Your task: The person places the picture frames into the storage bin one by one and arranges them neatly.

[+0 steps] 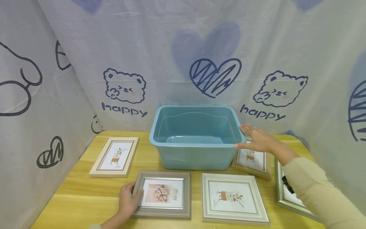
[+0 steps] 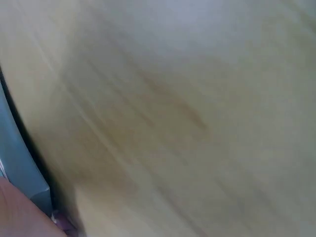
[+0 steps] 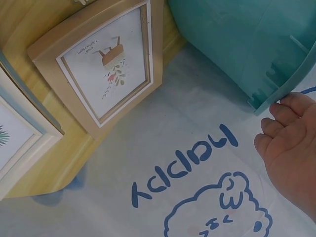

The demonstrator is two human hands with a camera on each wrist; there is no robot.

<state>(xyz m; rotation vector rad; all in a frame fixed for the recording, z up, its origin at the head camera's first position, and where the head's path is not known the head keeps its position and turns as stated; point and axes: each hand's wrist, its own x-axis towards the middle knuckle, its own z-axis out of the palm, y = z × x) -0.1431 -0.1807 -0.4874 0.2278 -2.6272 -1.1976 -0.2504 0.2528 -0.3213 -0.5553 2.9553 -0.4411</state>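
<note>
My left hand holds the left edge of a taupe picture frame with a flower photo, thumb on top of its border. In the left wrist view, a thumb lies against the frame's edge. An empty blue plastic bin stands upright at the table's back. My right hand touches the bin's right rim with fairly straight fingers, the thumb near the front corner. Beneath that hand, a tan picture frame leans tilted by the bin, partly covered by the hand and bin in the head view.
A cream picture frame lies at the left of the wooden table. Front right lies a white frame. At the right edge, a gold-trimmed frame is partly under my right sleeve. A printed white curtain hangs behind.
</note>
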